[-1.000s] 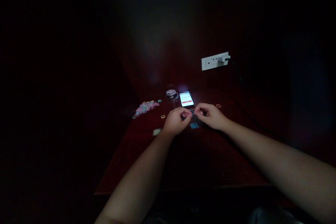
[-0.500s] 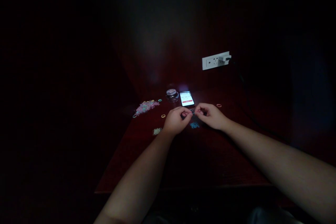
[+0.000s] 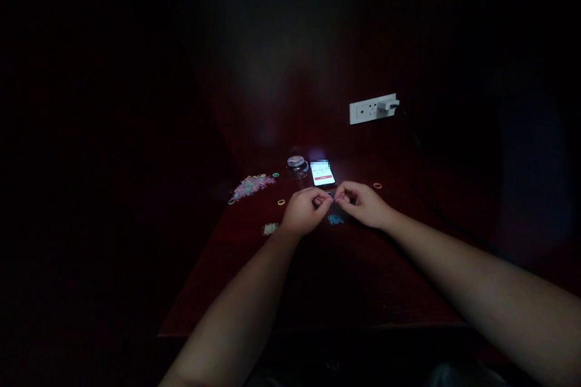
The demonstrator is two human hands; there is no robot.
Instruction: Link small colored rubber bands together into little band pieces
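Observation:
My left hand (image 3: 304, 210) and my right hand (image 3: 363, 202) meet above the dark red table (image 3: 345, 284), fingertips pinched almost together. Between them is a tiny bluish strand, which looks like a blue rubber band (image 3: 333, 198); its far part is mostly hidden by the fingers. Just below the fingertips lies a small heap of blue rubber bands (image 3: 335, 219). Beside my left wrist sits a heap of pale yellow rubber bands (image 3: 270, 229). A single yellow band (image 3: 281, 202) lies left of my left hand, and a pinkish band (image 3: 377, 185) lies beyond my right hand.
A larger mixed heap of mostly pink bands (image 3: 252, 187) spreads at the table's left edge. Behind my hands stand a round clear jar (image 3: 297, 167) and a lit phone (image 3: 322, 174). A wall socket (image 3: 373, 109) holds a plug with a dark cable running down right.
Both hands stay pinched in nearly the same place, and the fingertips have drawn slightly closer together. The whole view has shifted a little.

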